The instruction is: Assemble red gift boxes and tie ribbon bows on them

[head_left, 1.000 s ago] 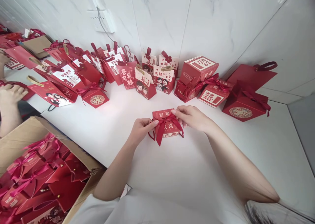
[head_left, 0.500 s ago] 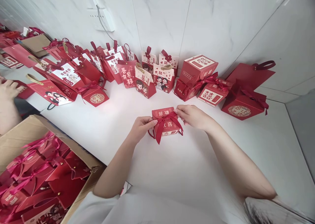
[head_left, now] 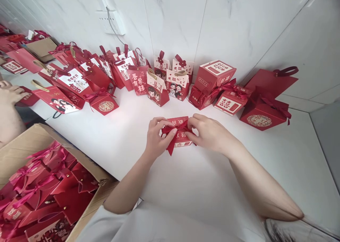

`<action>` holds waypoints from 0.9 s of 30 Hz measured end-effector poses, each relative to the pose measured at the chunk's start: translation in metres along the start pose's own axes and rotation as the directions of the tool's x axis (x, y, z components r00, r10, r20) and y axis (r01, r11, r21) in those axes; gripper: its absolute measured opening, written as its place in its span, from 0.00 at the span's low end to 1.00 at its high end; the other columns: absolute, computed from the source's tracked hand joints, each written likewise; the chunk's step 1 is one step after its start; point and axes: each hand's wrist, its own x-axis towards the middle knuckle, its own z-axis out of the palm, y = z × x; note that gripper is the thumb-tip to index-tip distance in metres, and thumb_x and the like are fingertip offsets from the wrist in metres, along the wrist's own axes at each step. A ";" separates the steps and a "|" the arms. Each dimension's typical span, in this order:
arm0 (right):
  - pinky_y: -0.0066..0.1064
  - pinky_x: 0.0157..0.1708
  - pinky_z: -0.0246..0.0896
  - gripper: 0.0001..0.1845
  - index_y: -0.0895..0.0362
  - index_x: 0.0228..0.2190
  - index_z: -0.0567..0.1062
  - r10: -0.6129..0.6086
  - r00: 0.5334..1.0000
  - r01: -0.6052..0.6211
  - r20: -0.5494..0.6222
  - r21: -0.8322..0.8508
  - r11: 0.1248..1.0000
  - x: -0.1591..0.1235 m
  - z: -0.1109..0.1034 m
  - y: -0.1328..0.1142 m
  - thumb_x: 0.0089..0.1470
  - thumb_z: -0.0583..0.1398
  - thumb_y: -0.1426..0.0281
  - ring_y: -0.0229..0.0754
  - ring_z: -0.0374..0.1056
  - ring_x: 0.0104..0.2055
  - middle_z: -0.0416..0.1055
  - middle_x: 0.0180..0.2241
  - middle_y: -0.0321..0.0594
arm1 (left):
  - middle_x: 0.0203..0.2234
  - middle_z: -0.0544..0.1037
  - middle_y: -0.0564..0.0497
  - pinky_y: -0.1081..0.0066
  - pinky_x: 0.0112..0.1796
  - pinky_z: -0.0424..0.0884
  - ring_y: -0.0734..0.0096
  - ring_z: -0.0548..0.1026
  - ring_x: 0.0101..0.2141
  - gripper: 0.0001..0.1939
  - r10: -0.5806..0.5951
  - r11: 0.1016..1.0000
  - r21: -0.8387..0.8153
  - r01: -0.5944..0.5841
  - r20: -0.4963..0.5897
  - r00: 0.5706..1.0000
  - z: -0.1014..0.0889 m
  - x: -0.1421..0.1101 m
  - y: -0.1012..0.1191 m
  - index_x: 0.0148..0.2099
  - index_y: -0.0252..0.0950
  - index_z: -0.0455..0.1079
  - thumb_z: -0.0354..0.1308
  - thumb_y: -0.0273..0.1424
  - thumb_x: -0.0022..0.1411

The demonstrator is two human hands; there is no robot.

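Note:
A small red gift box (head_left: 178, 141) with pale lettering rests on the white table in front of me. Across its top runs a dark red ribbon (head_left: 172, 145) tied in a bow, one tail hanging over the front. My left hand (head_left: 158, 136) pinches the bow's left loop between thumb and fingers. At the other side, my right hand (head_left: 205, 131) has its fingers closed on the right part of the ribbon. The fingers of both hands cover part of the bow and the box's upper sides.
A cardboard carton (head_left: 106, 192) full of red gift boxes (head_left: 34, 192) stands at the lower left. Along the tiled wall are several finished-looking boxes (head_left: 158, 89) and a larger red box (head_left: 265, 111). Another person's hand (head_left: 12, 93) is at the left edge.
Both my hands have moved inward over the box, from its sides and corner onto the bow. The fingers now grip the ribbon's loops. The box has stayed in place.

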 end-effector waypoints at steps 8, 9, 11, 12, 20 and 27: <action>0.31 0.34 0.57 0.08 0.55 0.33 0.70 -0.047 0.993 0.070 -0.105 0.235 0.970 -0.002 -0.009 0.005 0.63 0.54 0.69 0.40 0.66 0.32 0.70 0.33 0.39 | 0.47 0.70 0.47 0.61 0.51 0.69 0.63 0.69 0.50 0.07 -0.019 1.000 0.019 0.019 0.031 0.999 0.012 -0.004 0.006 0.42 0.41 0.76 0.62 0.33 0.60; 0.31 0.35 0.57 0.09 0.55 0.33 0.71 -0.054 0.991 0.086 -0.125 0.261 0.961 -0.002 -0.010 0.007 0.64 0.53 0.68 0.41 0.66 0.33 0.71 0.34 0.39 | 0.47 0.70 0.47 0.61 0.52 0.68 0.63 0.69 0.50 0.07 -0.029 1.000 0.013 0.029 0.034 0.999 0.013 -0.004 0.006 0.41 0.40 0.76 0.63 0.33 0.59; 0.31 0.36 0.58 0.09 0.55 0.34 0.73 -0.060 0.984 0.107 -0.167 0.287 0.952 -0.001 -0.012 0.009 0.64 0.54 0.68 0.41 0.67 0.34 0.72 0.34 0.39 | 0.47 0.70 0.46 0.60 0.52 0.68 0.62 0.69 0.51 0.05 -0.053 0.999 -0.002 0.053 0.047 0.997 0.015 -0.004 0.007 0.38 0.40 0.76 0.63 0.33 0.59; 0.31 0.37 0.59 0.09 0.55 0.34 0.74 -0.057 0.981 0.110 -0.185 0.295 0.949 0.000 -0.012 0.011 0.63 0.55 0.68 0.41 0.67 0.34 0.72 0.35 0.39 | 0.47 0.70 0.46 0.60 0.52 0.68 0.61 0.69 0.51 0.04 -0.065 0.998 -0.016 0.066 0.064 0.996 0.015 -0.004 0.008 0.37 0.39 0.75 0.63 0.32 0.58; 0.32 0.34 0.59 0.09 0.56 0.32 0.75 0.061 0.980 0.007 -0.192 0.334 0.943 0.020 0.009 0.033 0.59 0.59 0.64 0.41 0.67 0.32 0.74 0.32 0.39 | 0.48 0.69 0.46 0.61 0.52 0.69 0.62 0.70 0.50 0.02 -0.061 0.988 -0.124 0.089 0.212 0.975 0.013 -0.004 0.006 0.35 0.38 0.74 0.62 0.30 0.58; 0.33 0.36 0.60 0.07 0.56 0.31 0.75 0.114 0.973 -0.050 -0.201 0.301 0.952 0.028 0.024 0.047 0.58 0.58 0.67 0.41 0.68 0.33 0.75 0.34 0.39 | 0.49 0.69 0.44 0.62 0.50 0.70 0.62 0.70 0.51 0.06 -0.042 0.971 -0.219 0.100 0.255 0.966 0.008 -0.003 0.002 0.39 0.38 0.73 0.59 0.34 0.62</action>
